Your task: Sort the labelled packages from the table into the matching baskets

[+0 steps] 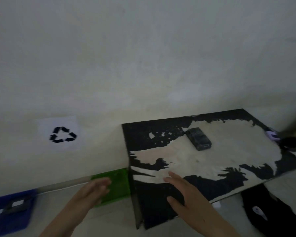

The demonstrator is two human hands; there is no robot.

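one dark wrapped package [198, 138] lay on the worn table [161, 202], beyond the right hand [184, 199], its long axis slanting away to the left; that hand was nearer. both it and the left hand [94, 190] were spread and empty. two baskets, green [116, 185] and blue [12, 207], sat left of the table.

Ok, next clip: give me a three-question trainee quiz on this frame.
1. True or false: the dark package lies on the table.
2. Which basket stands directly beside the table's left edge? A) green basket B) blue basket
3. Fill in: the sign on the wall shows a ____ symbol.

Key:
1. True; neither the left hand nor the right hand holds anything.
2. A
3. recycling
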